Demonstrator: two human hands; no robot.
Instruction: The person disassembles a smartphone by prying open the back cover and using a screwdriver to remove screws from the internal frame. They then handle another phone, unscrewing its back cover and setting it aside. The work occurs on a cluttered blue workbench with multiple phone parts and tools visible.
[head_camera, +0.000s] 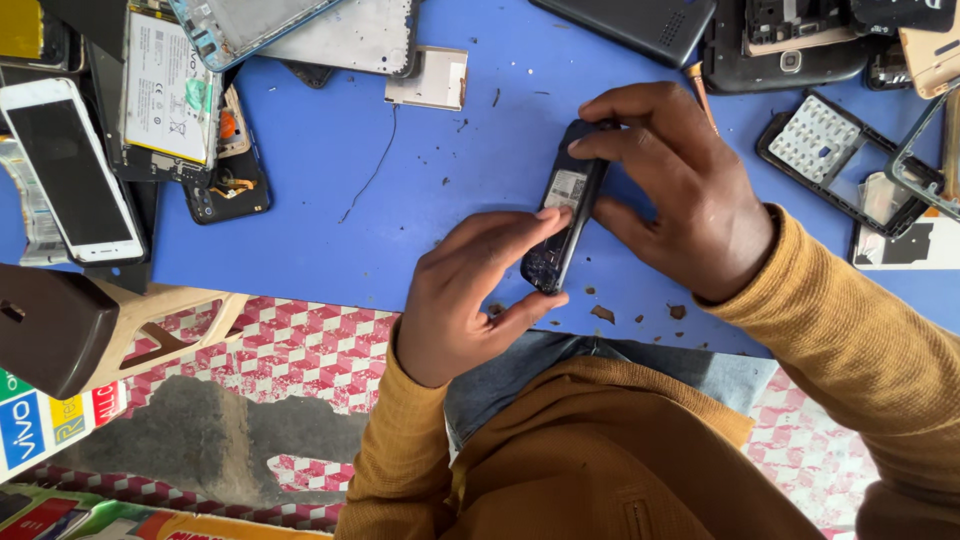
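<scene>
Small phone: a dark, slim handset (562, 212) with its back cover off, a pale label showing in the open back; it is held on edge just above the blue table (330, 170), near the table's front edge, between both hands.
Left hand: the left hand (470, 295) is closed on the handset's lower end — thumb under the bottom corner, forefinger laid along the open back up to the label.
Right hand: the right hand (680, 195) grips the upper end, fingers curled over the top and thumb pressed against the far side.
Sleeves: both arms wear a mustard-yellow knit; blue jeans show at the lap.
Table, left part: a white smartphone (70, 170) lies face up; beside it a phone with its back off (170, 90), the battery exposed, and a thin loose wire (372, 175) nearer the middle.
Table, right part: a bare keypad frame (825, 145) and other opened phone shells — well apart from the hands.
Crumbs: small brown bits (603, 314) lie on the blue surface just beside the wrists.
Floor: red-and-white checked tiles (300, 350) below the table edge.
</scene>
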